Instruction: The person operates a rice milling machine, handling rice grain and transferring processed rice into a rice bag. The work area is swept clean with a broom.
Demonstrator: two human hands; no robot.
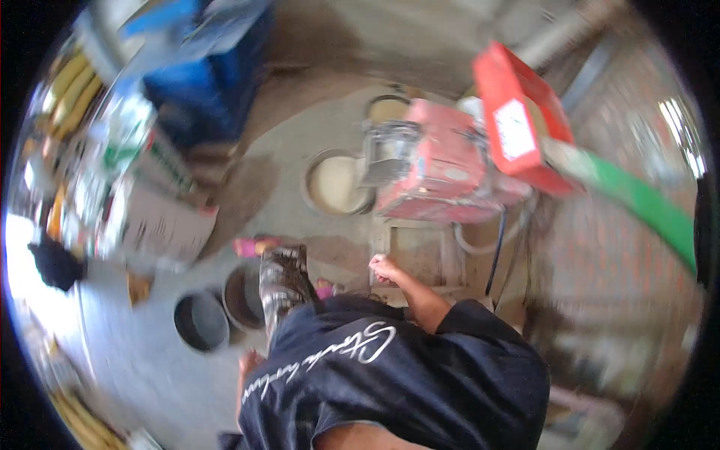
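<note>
From my remote seat, the thing in hand is the rough grey wooden stand (420,251). It sits on the concrete floor (285,150), right of centre in the view. The right hand (382,268) is curled into a fist at the stand's near left corner, touching or just beside its upright post. I cannot tell whether the fingers wrap the wood or anything else. Of the left hand (248,365) I see only a patch beside the dark navy T-shirt (397,375), so I cannot tell whether it is open or closed.

I judge the stand stiff and heavy, because a boxy red metal machine (442,172) rests on top of it. The post or the top rail at that corner looks the safest place to take hold, though the timber may be splintery.

A red hopper with a white label (517,120) rises over the machine's far right side, and a green chute (637,199) slopes away to the right. A black cable (495,255) hangs down the stand's front. On the floor to the left lie a round pale-filled basin (337,184) and two dark buckets (201,321).
</note>
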